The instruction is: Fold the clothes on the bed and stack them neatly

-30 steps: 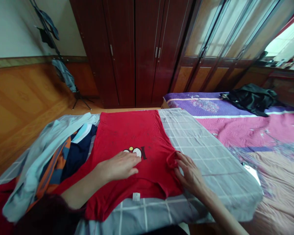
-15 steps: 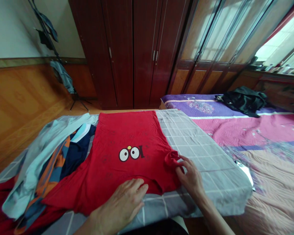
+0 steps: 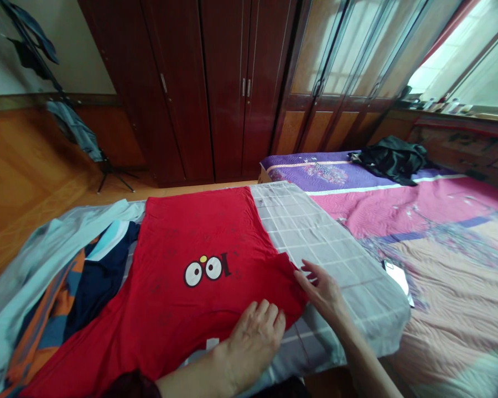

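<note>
A red T-shirt (image 3: 174, 232) with a cartoon-eye print lies spread out, its neckline toward me. My left hand (image 3: 259, 337) rests on the shirt near the neckline, palm down, fingers close together and slightly bent. A small white label shows beside my left wrist. At the edge of the sleeve on the right, my right hand (image 3: 326, 293) has the cloth between its thumb and fingers, one finger raised off it. The sleeve lies mostly flat between the two hands. The undersides of my fingers are hidden.
Under the shirt is a grey checked cover (image 3: 319, 237). Pale, navy and orange clothes (image 3: 62, 293) are heaped on the left. A bed with a patterned spread (image 3: 398, 207) stands on the right, bearing a black garment (image 3: 392, 157) and a phone-like object (image 3: 398, 279). Dark red wardrobes (image 3: 228, 88) line the back.
The bunched sleeve has been drawn out flatter by my right hand. My left hand has moved right across the shirt, toward that sleeve. The view has shifted slightly to the right.
</note>
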{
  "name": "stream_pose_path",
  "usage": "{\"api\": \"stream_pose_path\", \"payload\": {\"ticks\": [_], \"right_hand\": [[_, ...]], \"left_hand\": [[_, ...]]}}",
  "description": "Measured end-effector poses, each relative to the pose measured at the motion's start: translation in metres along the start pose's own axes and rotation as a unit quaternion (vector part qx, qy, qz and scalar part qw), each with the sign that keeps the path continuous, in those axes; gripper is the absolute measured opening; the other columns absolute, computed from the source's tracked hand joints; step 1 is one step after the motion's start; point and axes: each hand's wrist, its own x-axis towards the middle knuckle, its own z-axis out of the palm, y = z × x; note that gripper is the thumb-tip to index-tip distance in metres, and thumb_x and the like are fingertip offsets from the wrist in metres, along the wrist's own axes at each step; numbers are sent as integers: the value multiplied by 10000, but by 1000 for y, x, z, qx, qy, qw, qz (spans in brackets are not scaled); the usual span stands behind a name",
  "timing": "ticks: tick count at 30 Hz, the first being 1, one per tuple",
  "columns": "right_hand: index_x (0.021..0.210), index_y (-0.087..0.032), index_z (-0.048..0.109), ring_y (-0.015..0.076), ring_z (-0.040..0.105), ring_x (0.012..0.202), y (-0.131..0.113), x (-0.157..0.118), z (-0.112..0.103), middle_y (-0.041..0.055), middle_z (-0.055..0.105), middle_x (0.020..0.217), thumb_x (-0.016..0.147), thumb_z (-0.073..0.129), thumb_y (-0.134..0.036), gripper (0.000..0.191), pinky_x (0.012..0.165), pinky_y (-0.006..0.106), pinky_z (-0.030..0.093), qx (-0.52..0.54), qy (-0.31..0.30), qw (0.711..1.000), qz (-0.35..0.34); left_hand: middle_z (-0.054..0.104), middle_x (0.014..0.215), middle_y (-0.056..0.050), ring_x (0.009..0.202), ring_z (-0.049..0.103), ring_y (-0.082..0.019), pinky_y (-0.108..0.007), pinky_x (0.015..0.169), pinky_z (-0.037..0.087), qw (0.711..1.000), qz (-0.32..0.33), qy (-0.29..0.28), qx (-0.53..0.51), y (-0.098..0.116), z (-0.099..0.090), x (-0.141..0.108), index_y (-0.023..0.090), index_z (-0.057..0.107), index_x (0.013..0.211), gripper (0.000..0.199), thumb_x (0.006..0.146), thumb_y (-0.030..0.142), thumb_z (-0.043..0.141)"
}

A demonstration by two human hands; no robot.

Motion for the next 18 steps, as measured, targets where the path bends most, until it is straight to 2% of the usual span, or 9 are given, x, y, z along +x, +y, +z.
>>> {"api": "stream_pose_path", "payload": {"ticks": [2, 4, 6, 9, 12, 15, 18], "right_hand": [[901, -200, 670, 213, 577, 707, -11, 7, 3, 57, 645, 771, 682, 619, -487, 365, 646, 322, 432, -35, -36, 999, -7], [627, -209, 615, 191, 537, 625, -15, 13, 3, 18, 556, 571, 671, 618, -435, 231, 580, 293, 380, -40, -67, 997, 7], [501, -208, 511, 157, 489, 528, -13, 19, 2, -9, 466, 464, 690, 578, -433, 301, 508, 268, 331, -14, -94, 995, 32], [571, -198, 525, 141, 502, 488, -10, 25, 1, -15, 522, 492, 730, 511, -501, 343, 453, 245, 324, 45, -134, 988, 57], [667, -184, 550, 139, 534, 474, -22, 27, 1, 0, 606, 558, 739, 519, -542, 367, 433, 239, 359, 143, -178, 967, 110], [768, -164, 609, 118, 546, 479, -53, 26, 1, 6, 645, 603, 691, 655, -504, 352, 446, 222, 376, 291, -231, 917, 143], [933, -155, 661, 122, 587, 526, -84, 30, 2, 36, 685, 681, 711, 680, -493, 405, 495, 232, 426, 370, -317, 870, 84]], "left_hand": [[591, 1052, -98, 1043, 537, -252, -420, 962, 431, 1000, -10, -14, -5, -2, 3, 6, 135, 560, 1015, 213, 884, 73, 404], [586, 981, -66, 966, 543, -232, -399, 912, 458, 999, -9, -17, -32, -7, 0, 8, 161, 552, 911, 131, 859, 86, 458], [580, 953, -41, 905, 540, -213, -367, 850, 480, 998, -6, -13, -61, -13, -4, 7, 179, 535, 899, 99, 840, 107, 501], [578, 930, -24, 860, 536, -196, -334, 800, 481, 997, 18, -8, -75, -20, -4, 4, 188, 519, 891, 81, 831, 136, 530], [580, 910, -28, 844, 537, -200, -333, 785, 469, 997, 55, 7, -49, -25, 10, 4, 183, 514, 873, 88, 812, 192, 577], [588, 881, -24, 839, 546, -200, -321, 777, 455, 995, 82, 41, -35, -29, 28, 5, 185, 512, 851, 139, 789, 248, 620], [603, 846, -3, 815, 562, -186, -295, 760, 445, 992, 93, 72, -46, -33, 39, 4, 196, 511, 855, 156, 788, 273, 629]]}}
